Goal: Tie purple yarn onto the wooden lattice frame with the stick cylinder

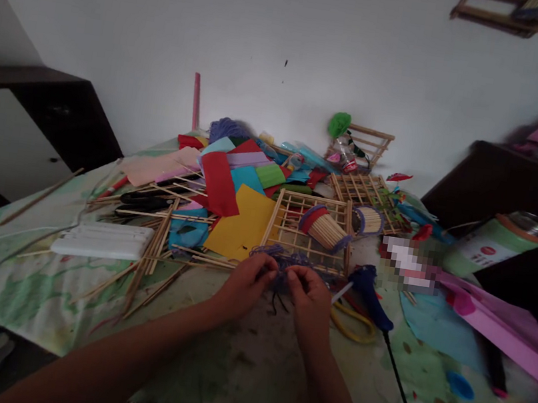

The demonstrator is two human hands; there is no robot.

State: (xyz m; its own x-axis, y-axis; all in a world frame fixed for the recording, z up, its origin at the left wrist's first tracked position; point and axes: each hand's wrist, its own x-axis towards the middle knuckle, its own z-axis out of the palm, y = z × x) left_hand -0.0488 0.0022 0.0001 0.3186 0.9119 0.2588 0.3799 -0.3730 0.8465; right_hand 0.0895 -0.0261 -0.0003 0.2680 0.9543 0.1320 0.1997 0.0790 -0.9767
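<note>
Pale wall (234, 28) above a cluttered, green-patterned table (223, 370), dark furniture (85, 127) on both sides.
Near the table's middle, beside a stick lattice (295, 232), my left hand (247, 284) and right hand (310, 296) both pinch tangled purple yarn (285, 256).

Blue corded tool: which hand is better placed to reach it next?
Probably the right hand: it is nearer the blue corded tool, which lies to its right; the left hand is farther away.

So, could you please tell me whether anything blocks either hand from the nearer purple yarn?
Nothing visible does: the left hand and right hand are both at the nearer purple yarn, with the stick grid beyond it.
</note>
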